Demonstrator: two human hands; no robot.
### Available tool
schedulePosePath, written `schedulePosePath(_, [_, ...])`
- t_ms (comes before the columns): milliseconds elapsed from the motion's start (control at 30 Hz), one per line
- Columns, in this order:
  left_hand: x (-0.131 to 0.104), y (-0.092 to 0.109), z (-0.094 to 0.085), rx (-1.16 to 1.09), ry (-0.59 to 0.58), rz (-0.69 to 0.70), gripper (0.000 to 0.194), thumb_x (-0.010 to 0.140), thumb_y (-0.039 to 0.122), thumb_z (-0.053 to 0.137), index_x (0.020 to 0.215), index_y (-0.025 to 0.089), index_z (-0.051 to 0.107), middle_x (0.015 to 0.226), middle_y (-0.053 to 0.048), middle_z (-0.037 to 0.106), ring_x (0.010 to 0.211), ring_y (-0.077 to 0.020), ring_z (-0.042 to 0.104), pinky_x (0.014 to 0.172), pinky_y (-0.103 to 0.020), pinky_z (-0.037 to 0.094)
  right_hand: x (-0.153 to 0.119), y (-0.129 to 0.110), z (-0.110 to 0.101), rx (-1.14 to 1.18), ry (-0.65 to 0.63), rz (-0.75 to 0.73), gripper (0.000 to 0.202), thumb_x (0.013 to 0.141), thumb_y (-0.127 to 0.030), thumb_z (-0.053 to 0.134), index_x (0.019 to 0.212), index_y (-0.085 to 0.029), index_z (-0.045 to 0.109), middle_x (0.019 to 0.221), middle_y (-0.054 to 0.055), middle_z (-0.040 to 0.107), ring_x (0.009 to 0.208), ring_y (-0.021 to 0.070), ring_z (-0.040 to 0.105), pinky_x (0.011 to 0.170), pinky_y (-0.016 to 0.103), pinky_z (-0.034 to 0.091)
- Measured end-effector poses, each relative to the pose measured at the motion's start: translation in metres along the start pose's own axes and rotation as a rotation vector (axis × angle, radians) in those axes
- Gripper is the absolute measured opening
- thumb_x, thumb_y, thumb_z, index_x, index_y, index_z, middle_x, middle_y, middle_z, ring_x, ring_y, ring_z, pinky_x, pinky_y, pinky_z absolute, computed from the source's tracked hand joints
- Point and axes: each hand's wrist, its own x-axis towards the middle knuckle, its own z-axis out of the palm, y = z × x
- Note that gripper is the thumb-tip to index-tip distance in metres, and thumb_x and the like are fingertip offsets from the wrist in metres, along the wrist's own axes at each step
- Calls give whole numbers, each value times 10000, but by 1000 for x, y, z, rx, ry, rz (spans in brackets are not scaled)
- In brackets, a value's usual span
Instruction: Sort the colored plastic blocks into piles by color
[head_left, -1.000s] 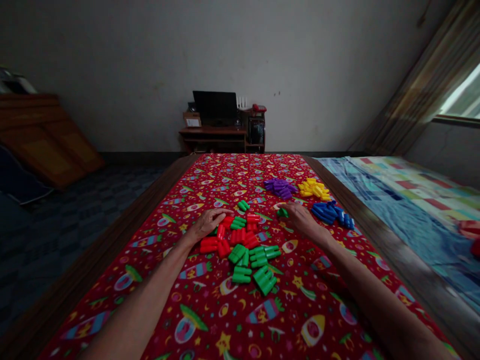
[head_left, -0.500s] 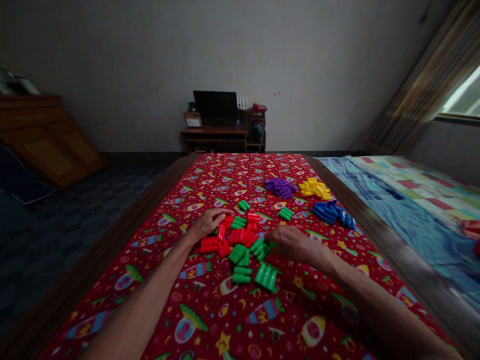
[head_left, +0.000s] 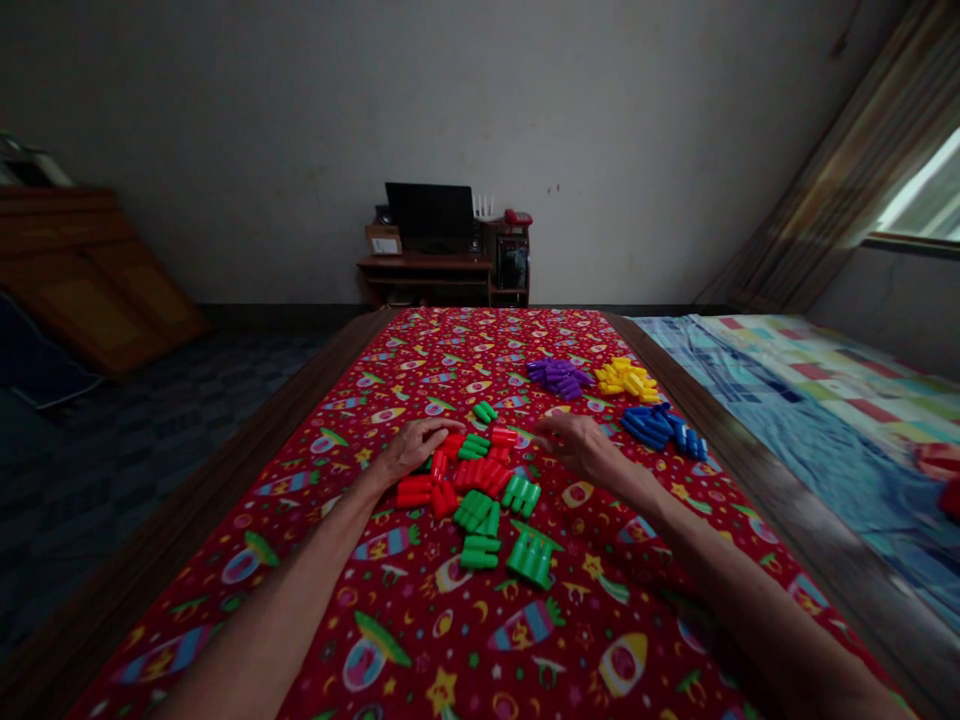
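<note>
My left hand (head_left: 411,447) lies at the left edge of a mixed pile, its fingers stretched out beside the red plastic pieces (head_left: 414,490) and touching them. Green ribbed plastic pieces (head_left: 474,510) lie at the near side of that pile. To the right of the pile, my right hand (head_left: 577,445) is over the cloth with its fingers curled together; what is in or under them is hidden. A single green piece (head_left: 485,412) lies beyond the pile, and a larger green piece (head_left: 531,558) is nearest to me.
Purple pieces (head_left: 559,378), yellow pieces (head_left: 627,380) and blue pieces (head_left: 651,426) form separate heaps at the far right of the red patterned tablecloth (head_left: 420,640). A bed (head_left: 750,400) adjoins the table's right side. A monitor (head_left: 431,215) stands on a desk beyond.
My right hand has moved away from the green pieces, farther from me, and now covers the place where a lone green piece lay. My left hand has stayed at the pile.
</note>
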Motion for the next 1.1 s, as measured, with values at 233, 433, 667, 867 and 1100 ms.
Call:
schedulePosePath(233, [-2,5,-1,29,1,-11,411,848,418,437,1002,174,729,1064,-76,738,1000,-240,666,910,-326,503,-22,-30,36,-74,-25,-218,482,888,-351,575,1323,-154,507,1063,143,661,992,233,602,833,346,489])
schedulePosePath(433, [-2,7,-1,21,3,-6,410,841,418,437,986,172,731,1047,-76,742,974,-233,672,895,-320,509,-12,21,10,-244,-32,40,410,880,-274,565,1272,-155,546,1150,166,643,1065,266,582,889,378,475])
schedulePosePath(667, [-1,3,0,5,-4,-3,410,837,434,444,990,182,728,1045,-70,744,978,-236,672,875,-317,517,-7,19,-18,-256,48,77,210,924,-252,480,1024,-168,645,1048,147,649,998,251,570,852,350,426])
schedulePosePath(867, [0,1,-1,11,-16,6,414,837,443,442,1004,195,728,1021,-61,748,971,-233,668,888,-320,511,45,-32,7,-107,-125,-53,233,929,-149,428,849,-156,646,799,75,661,703,144,555,624,245,330])
schedulePosePath(1100, [2,-3,-1,31,59,66,446,852,504,449,1023,186,711,1147,-101,699,1124,-255,603,1013,-373,442,84,-51,50,-31,-269,-169,393,862,-178,567,1254,-166,576,1004,102,692,887,187,618,715,258,420])
